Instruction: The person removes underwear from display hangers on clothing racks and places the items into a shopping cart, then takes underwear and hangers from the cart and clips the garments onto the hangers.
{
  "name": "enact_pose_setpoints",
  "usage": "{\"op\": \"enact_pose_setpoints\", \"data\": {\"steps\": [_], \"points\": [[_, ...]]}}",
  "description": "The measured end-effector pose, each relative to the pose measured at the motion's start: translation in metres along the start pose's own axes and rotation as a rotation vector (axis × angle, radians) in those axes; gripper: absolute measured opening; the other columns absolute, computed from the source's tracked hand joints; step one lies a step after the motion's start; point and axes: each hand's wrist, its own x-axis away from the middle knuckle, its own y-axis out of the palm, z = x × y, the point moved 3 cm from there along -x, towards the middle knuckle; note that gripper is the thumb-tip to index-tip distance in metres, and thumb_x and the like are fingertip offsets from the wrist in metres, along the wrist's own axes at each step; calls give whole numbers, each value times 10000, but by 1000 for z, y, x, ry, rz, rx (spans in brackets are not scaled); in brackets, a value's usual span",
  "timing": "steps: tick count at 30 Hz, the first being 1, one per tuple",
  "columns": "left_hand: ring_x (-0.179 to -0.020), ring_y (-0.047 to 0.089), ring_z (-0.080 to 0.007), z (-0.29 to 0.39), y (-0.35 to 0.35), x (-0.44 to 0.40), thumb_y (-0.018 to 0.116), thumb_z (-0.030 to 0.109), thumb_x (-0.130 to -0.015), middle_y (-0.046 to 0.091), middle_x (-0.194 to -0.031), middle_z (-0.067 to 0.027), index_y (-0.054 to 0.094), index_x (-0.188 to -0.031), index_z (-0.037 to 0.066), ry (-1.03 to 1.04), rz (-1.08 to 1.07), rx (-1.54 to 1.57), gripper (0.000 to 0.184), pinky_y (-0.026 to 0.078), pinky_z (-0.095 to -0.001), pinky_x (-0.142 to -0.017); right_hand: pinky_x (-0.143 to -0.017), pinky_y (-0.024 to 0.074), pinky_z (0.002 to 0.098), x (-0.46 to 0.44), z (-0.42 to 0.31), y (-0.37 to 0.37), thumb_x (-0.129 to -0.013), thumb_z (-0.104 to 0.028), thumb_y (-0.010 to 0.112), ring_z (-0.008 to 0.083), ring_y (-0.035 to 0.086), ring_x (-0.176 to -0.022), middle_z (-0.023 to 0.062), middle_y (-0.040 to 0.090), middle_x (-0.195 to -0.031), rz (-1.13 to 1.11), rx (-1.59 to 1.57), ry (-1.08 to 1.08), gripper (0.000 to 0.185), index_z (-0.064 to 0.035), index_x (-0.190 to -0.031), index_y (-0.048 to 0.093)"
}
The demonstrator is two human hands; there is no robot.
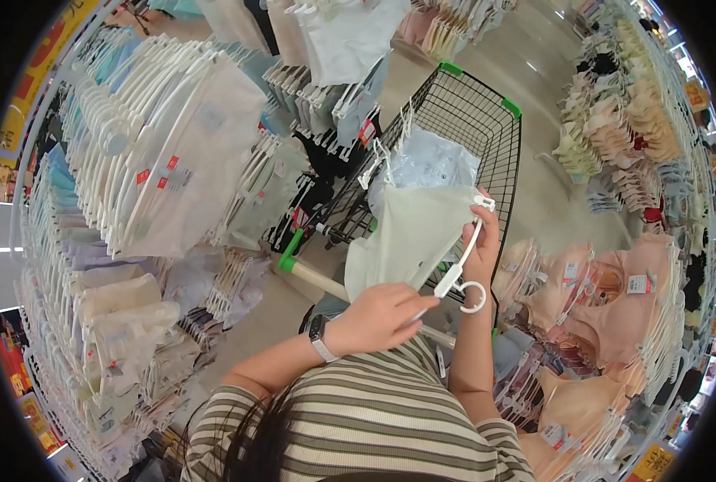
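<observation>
A pale green garment [414, 229] hangs from a white plastic hanger [460, 265] in front of me, above a shopping cart. My right hand [482, 237] is closed around the hanger's clip end at the garment's upper right corner. My left hand [384, 316], with a watch on its wrist, is closed near the hanger's lower end and the garment's edge; its fingertips partly hide what they grip. The round hook of the hanger sticks out to the right, between the hands. Behind the garment, a light blue item in clear plastic [434, 161] lies in the cart.
The black wire cart [496, 132] has green corners and a pale handle [319, 279]. Racks of light garments on white hangers [201, 153] fill the left side. Pink and beige bras [635, 281] hang at the right. Grey floor [527, 48] shows beyond the cart.
</observation>
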Motion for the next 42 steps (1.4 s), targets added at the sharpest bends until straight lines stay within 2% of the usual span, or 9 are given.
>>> {"op": "enact_pose_setpoints", "data": {"steps": [7, 14, 18, 21, 28, 33, 37, 38, 42], "points": [[-705, 542, -244, -2, 21, 7, 652, 126, -742, 508, -780, -69, 572, -1078, 57, 73, -157, 48, 351, 450, -356, -614, -1001, 305, 350, 3, -12, 13, -859, -109, 563, 272, 386, -1233, 169, 377, -1377, -215, 176, -60, 239, -77, -1094, 534], [-834, 537, -253, -10, 15, -5, 661, 120, -736, 523, -901, -85, 524, -1180, 66, 53, -145, -51, 467, 458, -362, -707, -952, 344, 317, 29, 1, -52, -861, -91, 566, 230, 446, -1142, 158, 348, -1388, 290, 258, -93, 214, -83, -1067, 507], [-960, 525, -273, -21, 20, -11, 679, 173, -738, 523, -1043, -114, 477, -1246, 65, 58, -175, -105, 557, 447, -371, -808, -815, 371, 224, 57, 13, -79, -890, -98, 561, 112, 439, -946, 47, 432, -1160, 526, 185, 60, 196, -79, -1066, 478], [-995, 525, -276, -25, 22, -12, 689, 215, -735, 525, -1080, -118, 472, -1249, 62, 36, -225, -75, 578, 444, -373, -831, -812, 369, 222, 69, 25, -87, -892, -88, 560, 110, 440, -930, 26, 427, -1072, 581, 44, 127, 192, -84, -1067, 481], [-943, 556, -274, -37, 20, -9, 686, 197, -730, 564, -1033, -88, 519, -1194, 82, 34, -319, -41, 507, 445, -381, -828, -830, 372, 239, 75, 26, -87, -891, -72, 556, 119, 449, -945, 40, 433, -1119, 582, 95, 121, 197, -81, -1072, 478], [-735, 608, -250, -64, 6, -5, 679, 138, -731, 621, -831, -77, 622, -1020, 66, -110, -136, -71, 304, 486, -354, -695, -939, 338, 284, 71, 19, -86, -883, -72, 561, 180, 421, -1149, 125, 412, -1302, 548, 208, 88, 226, -76, -1093, 476], [-663, 623, -190, -73, -17, -10, 681, 80, -757, 644, -805, -108, 642, -937, 39, -295, 266, 134, 190, 488, -278, -622, -933, 386, 386, 62, -2, -80, -764, -28, 637, 296, 407, -1209, 182, 368, -1348, 401, 1004, 73, 169, -82, -913, 581], [-705, 608, -124, -72, -25, -11, 671, 49, -784, 657, -845, -88, 633, -953, 18, -359, 276, 186, 176, 474, -242, -642, -921, 396, 386, 59, -6, -76, -736, -43, 650, 317, 473, -1139, 175, 475, -1257, 353, 1104, 7, 128, -52, -857, 607], [-708, 566, -57, -93, -35, -6, 662, 84, -812, 644, -827, -27, 629, -958, -12, -552, 471, 449, 178, 461, -216, -619, -846, 433, 352, 51, -11, -64, -747, -46, 643, 266, 572, -951, 136, 615, -1001, 53, 607, 206, 152, -28, -896, 618]]}}
